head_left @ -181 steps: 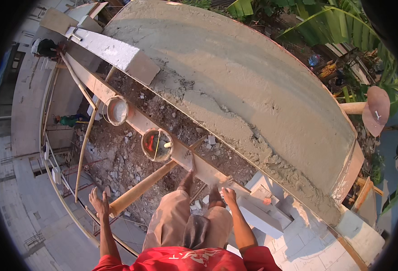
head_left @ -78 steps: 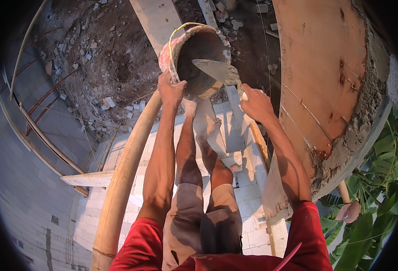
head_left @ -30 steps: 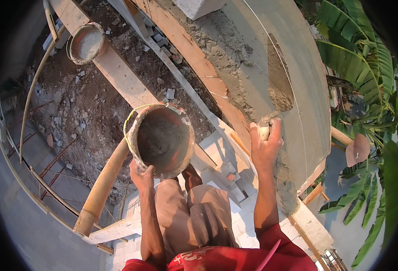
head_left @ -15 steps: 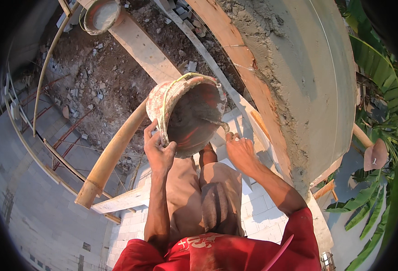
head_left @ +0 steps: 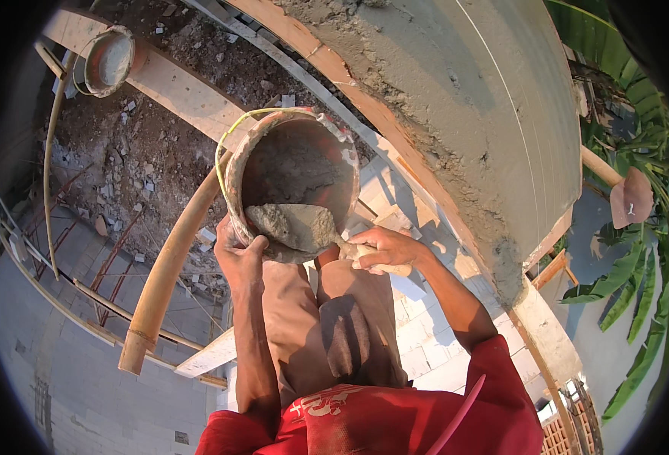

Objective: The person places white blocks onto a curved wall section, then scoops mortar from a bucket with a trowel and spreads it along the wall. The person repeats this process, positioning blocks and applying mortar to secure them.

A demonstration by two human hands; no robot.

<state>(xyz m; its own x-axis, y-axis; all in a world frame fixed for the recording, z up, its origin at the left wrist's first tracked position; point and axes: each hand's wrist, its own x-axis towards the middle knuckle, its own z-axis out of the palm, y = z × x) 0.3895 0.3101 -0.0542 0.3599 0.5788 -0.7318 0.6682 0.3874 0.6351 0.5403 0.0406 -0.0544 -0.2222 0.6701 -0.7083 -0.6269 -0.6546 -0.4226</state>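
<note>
My left hand (head_left: 240,254) is closed on the near left rim of a mortar-smeared bucket (head_left: 353,171), which tilts so that its mouth faces me. Wet grey mortar (head_left: 296,171) lies inside it. In my right hand (head_left: 387,250) is the wooden handle of a trowel (head_left: 304,221). The trowel's blade lies within the bucket mouth near the close rim, with lumps of mortar on it. A thin yellow-green bucket handle (head_left: 224,144) arches along the bucket's left side.
A wide slab of wet mortar (head_left: 494,144) with a plank edge (head_left: 372,106) curves along the right. At the upper left, another bucket (head_left: 111,62) stands on a board (head_left: 175,87) above rubble. A bamboo pole (head_left: 164,280) slants on my left; banana leaves (head_left: 638,318) hang far right.
The trowel has turned from deep in the bucket to lie flat near the rim, now carrying mortar. The bucket's mouth faces me more fully, and the whole view has shifted.
</note>
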